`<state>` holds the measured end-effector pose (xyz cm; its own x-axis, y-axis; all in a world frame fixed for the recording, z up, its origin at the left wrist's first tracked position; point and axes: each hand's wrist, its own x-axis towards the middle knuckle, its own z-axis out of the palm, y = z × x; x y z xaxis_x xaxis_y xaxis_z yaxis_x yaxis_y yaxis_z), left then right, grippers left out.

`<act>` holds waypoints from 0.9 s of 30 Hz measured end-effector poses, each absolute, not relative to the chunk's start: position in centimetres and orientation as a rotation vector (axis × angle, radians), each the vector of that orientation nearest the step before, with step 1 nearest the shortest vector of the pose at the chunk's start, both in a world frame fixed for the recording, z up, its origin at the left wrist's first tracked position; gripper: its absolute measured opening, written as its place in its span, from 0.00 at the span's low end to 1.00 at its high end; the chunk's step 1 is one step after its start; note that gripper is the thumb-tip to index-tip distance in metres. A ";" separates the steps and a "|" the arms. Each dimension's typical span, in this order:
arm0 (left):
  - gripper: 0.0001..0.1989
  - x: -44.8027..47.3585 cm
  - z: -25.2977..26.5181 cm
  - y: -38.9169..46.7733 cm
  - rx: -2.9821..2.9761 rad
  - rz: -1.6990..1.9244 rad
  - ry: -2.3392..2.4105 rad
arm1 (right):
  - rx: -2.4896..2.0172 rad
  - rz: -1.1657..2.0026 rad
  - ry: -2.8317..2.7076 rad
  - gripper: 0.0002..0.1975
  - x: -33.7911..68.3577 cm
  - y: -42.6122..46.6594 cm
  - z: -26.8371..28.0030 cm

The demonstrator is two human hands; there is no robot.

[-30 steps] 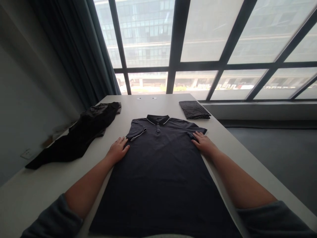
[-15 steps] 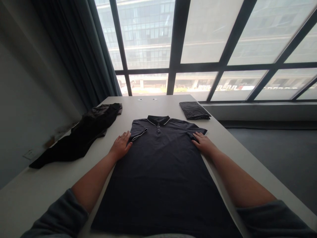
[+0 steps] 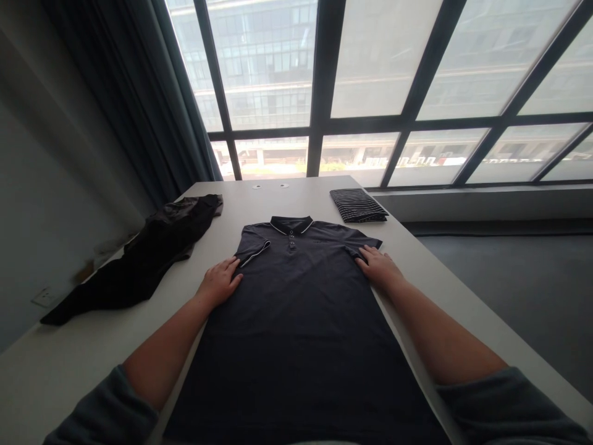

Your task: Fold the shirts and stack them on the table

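Observation:
A dark polo shirt (image 3: 296, 321) lies spread out front side up, its black collar with white trim pointing away from me. Its left-side sleeve is turned inward over the chest, while the right-side sleeve sticks outward. My left hand (image 3: 219, 283) rests flat at the shirt's left edge, just below that sleeve, fingers stretched out. On the other edge, my right hand (image 3: 378, 267) lies with fingers extended on the fabric under the right sleeve. Neither hand grips the cloth.
The shirt lies on a long white table (image 3: 264, 204). A folded black-and-white striped garment (image 3: 357, 206) sits at the far right. Crumpled dark clothes (image 3: 143, 266) lie along the left side. Large windows and a curtain (image 3: 139, 93) stand beyond.
The view has turned slightly to the right. My left hand has slid a little lower along the shirt's edge; my right hand stays at about the same spot on the shirt.

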<state>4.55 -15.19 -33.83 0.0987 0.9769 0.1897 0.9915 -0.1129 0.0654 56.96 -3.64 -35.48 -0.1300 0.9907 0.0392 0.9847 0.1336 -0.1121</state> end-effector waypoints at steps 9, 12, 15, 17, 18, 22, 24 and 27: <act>0.23 4.3 -33.2 -15.5 -2.388 -0.439 -1.906 | -1.981 0.107 -2.168 0.29 57.0 -3.9 -35.0; 0.24 4.2 -33.2 -15.5 -2.417 -0.438 -1.873 | -1.997 0.108 -2.186 0.29 56.8 -4.0 -34.8; 0.24 4.0 -33.3 -15.3 -2.393 -0.450 -1.867 | -2.030 0.133 -2.199 0.30 56.8 -4.2 -34.5; 0.23 3.7 -33.4 -14.9 -2.320 -0.488 -1.904 | -2.066 0.139 -2.200 0.30 57.0 -4.5 -34.1; 0.23 3.5 -33.4 -14.7 -2.272 -0.518 -1.935 | -2.080 0.123 -2.196 0.30 57.0 -4.6 -33.8; 0.24 2.4 -33.5 -13.5 -2.137 -0.598 -2.130 | -1.940 -0.041 -2.205 0.27 54.3 -5.0 -31.9; 0.23 1.9 -33.5 -12.9 -2.124 -0.611 -2.204 | -1.738 -0.036 -2.310 0.25 50.4 -4.7 -30.9; 0.21 1.8 -33.5 -11.8 -2.106 -0.620 -2.249 | -1.409 0.127 -2.563 0.24 41.6 -3.6 -29.8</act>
<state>1.76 -11.77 -33.51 -0.1020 0.9592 0.2639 0.9588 0.0241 0.2829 41.61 -3.58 -29.82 -0.5194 0.8422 0.1446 0.8238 0.5385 -0.1771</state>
